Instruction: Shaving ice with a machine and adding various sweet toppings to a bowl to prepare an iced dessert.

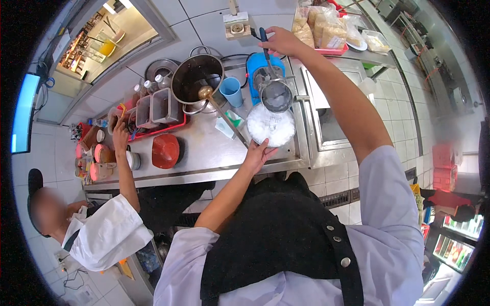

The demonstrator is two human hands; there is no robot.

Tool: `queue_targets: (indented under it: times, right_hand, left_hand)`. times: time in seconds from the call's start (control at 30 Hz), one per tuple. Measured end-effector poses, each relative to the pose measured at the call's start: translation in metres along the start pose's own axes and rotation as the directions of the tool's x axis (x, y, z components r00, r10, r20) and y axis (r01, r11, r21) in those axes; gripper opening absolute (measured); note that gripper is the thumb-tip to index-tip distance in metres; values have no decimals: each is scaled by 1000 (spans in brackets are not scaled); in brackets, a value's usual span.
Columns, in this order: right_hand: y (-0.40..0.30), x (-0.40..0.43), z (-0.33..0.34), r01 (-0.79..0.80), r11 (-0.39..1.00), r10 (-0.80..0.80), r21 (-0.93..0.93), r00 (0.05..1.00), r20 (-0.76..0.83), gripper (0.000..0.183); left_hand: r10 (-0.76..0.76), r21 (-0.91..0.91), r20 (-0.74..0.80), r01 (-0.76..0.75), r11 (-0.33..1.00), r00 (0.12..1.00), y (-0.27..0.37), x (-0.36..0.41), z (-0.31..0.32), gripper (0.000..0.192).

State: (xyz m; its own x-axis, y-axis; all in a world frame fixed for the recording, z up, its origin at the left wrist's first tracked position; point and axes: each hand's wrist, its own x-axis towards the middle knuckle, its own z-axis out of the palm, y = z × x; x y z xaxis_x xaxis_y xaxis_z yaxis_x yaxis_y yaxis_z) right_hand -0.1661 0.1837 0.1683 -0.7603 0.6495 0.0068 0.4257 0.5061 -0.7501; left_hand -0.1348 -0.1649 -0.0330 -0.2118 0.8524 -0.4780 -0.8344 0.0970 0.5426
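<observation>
My right hand (283,41) is closed on the dark handle of a metal scoop (276,96), whose round bowl hangs over the back edge of a bowl of white shaved ice (271,125). At the front rim of that bowl, my left hand (258,155) steadies it with thumb and fingers. Behind the scoop stands a blue machine (256,72) with a metal top. To the left are a light blue plastic cup (231,91) and a deep steel pot (197,78) of dark liquid. A long-handled ladle (205,92) leans in the pot.
A red bowl (165,151) and clear plastic containers (165,105) in a red tray stand on the steel counter at left. A co-worker's hand (121,134) reaches among jars there. Bagged dry goods (329,36) lie at upper right, beyond a steel-framed opening (333,128).
</observation>
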Motion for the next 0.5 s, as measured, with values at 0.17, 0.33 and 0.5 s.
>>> queue_targets:
  times: [0.17, 0.33, 0.5]
  right_hand:
    - [33, -83, -35, 308, 951, -289, 16, 908, -304, 61]
    - [76, -227, 4, -218, 901, 318, 375, 920, -230, 45]
    - [156, -339, 103, -341, 749, 384, 568, 922, 48, 39]
  left_hand:
    - [-17, -4, 30, 17, 1000, 999, 2, -4, 6, 51]
    - [-27, -11, 13, 27, 1000, 1000, 12, -22, 0, 58]
    - [-100, 22, 32, 99, 995, 994, 12, -29, 3, 56]
